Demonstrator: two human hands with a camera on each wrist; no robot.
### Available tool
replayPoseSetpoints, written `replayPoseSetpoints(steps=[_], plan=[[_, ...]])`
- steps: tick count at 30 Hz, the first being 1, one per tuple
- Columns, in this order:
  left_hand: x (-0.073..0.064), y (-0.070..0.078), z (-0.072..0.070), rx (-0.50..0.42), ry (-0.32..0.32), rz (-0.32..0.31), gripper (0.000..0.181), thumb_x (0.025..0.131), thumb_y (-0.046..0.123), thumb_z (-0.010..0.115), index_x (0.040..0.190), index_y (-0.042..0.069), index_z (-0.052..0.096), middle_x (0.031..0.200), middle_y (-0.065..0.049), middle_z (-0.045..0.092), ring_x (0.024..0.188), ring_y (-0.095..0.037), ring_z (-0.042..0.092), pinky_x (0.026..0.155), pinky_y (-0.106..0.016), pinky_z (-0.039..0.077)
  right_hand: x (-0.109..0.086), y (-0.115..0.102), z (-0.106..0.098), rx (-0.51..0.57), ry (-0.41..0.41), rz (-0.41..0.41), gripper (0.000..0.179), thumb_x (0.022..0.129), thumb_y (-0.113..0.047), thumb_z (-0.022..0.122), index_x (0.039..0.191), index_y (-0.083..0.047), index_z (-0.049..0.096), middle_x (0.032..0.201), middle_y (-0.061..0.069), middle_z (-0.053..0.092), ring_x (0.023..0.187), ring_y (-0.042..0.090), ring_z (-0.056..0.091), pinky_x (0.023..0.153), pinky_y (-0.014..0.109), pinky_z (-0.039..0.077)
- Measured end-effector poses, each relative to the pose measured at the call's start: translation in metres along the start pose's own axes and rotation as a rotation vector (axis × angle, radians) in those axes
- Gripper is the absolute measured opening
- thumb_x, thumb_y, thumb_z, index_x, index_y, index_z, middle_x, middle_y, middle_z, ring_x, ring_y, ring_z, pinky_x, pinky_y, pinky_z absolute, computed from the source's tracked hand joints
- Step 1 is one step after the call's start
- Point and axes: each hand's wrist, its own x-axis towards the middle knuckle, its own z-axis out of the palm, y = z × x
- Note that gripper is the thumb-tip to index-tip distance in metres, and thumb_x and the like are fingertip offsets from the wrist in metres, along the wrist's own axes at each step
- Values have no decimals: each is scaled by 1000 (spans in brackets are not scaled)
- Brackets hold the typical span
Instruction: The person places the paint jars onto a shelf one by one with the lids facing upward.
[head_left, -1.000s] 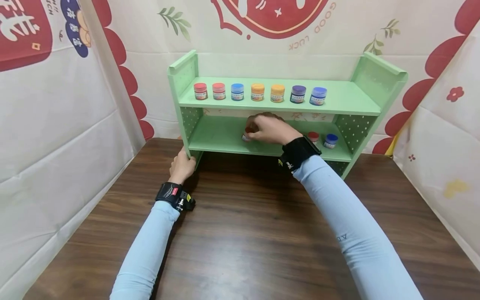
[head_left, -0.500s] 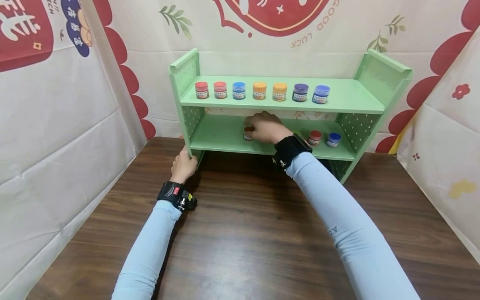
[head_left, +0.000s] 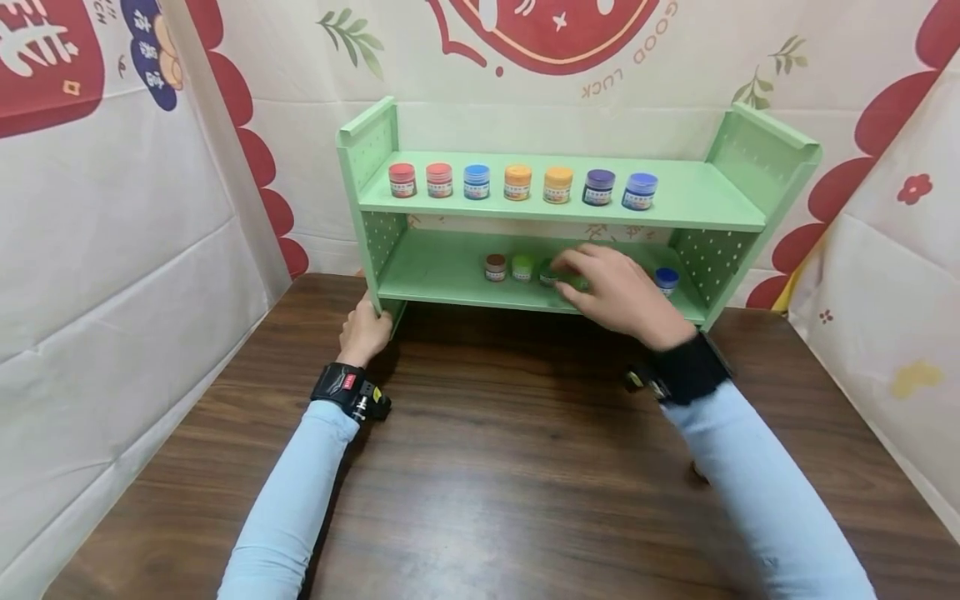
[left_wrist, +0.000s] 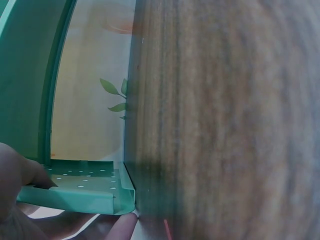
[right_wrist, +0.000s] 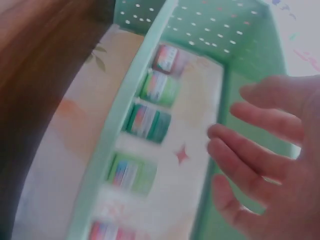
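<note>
My left hand (head_left: 364,333) grips the lower left side panel of the green shelf unit (head_left: 480,292); in the left wrist view, fingers wrap round the panel's edge (left_wrist: 75,198). My right hand (head_left: 618,292) is in front of the lower shelf, fingers slightly bent and holding nothing. In the right wrist view that hand (right_wrist: 270,150) is apart from the row of paint jars. The brown-lidded jar (head_left: 495,267) stands leftmost, then a light green jar (head_left: 522,267) and a dark green jar (head_left: 548,273). Another light green jar (right_wrist: 131,172) and a red jar (right_wrist: 111,232) follow.
Several jars line the upper shelf, from a red jar (head_left: 402,180) to a blue jar (head_left: 639,192). A dark blue jar (head_left: 666,280) stands at the lower shelf's right. A small dark object (head_left: 699,472) shows beside my right forearm on the wooden table (head_left: 480,467).
My right hand has let go of the brown-lidded jar, left standing on the lower shelf, and moved right and toward me. My left hand has stayed on the panel.
</note>
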Motion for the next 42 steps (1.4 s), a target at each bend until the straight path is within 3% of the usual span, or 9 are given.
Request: replayPoseSetpoints(steps=[6,14,18,22,24,28,32,38,42], plan=[[0,0,-5,-3,11,-4,49,98,25,45,148,24,46,90,-17,59,85,-38,58,72,-53,46,-67,20,-10,7,-57,-22,18,99,-17,68,116,-11,72,101,4,73,87,15,68,77,40,55],[-1,-4,-6,2,11,-25,37,99,25,45,134,15,52,93,-17,60,86,-37,58,71,-50,45,-115,52,-10,89,-307,101,22,95,-21,74,117,-15,72,89,-9,68,79,5,59,70,28,49],[-2,-4,-3,5,9,-15,37,99,26,45,134,16,52,91,-16,59,85,-36,57,69,-49,44,-130,74,-12,242,-495,184,41,89,-20,81,125,-6,67,98,-2,71,85,9,63,73,25,53],[-1,-2,-5,7,2,-3,39,99,25,44,137,16,50,89,-15,57,84,-36,57,68,-49,44,-142,96,-12,440,-699,327,63,80,-11,87,133,5,58,109,11,69,98,20,65,78,28,57],[-1,-1,-7,10,0,-3,40,99,25,44,138,17,49,91,-17,57,85,-38,58,69,-50,44,-148,104,-9,518,-759,393,66,76,-6,88,132,9,56,110,14,67,100,23,62,77,31,57],[1,2,-6,18,-1,6,39,100,25,44,137,17,49,101,-19,61,91,-39,59,73,-55,46,-157,111,-4,560,-823,496,63,73,-2,88,128,6,58,104,14,65,96,24,60,77,34,58],[0,4,-2,5,1,11,35,99,25,45,132,14,52,104,-20,63,93,-41,60,75,-58,47,-157,112,2,552,-860,495,59,73,-3,89,124,3,62,99,13,64,91,21,59,75,33,57],[-3,2,0,-1,1,-1,41,99,26,45,139,18,50,107,-20,65,96,-43,62,79,-60,48,-155,115,7,586,-860,465,51,76,-4,88,120,4,64,95,12,63,89,21,58,71,30,56],[-3,1,1,0,-3,8,42,99,26,44,140,18,49,99,-20,63,90,-41,61,74,-56,47,-156,117,8,554,-845,446,42,82,-10,84,118,3,65,98,10,64,89,20,58,73,33,56]])
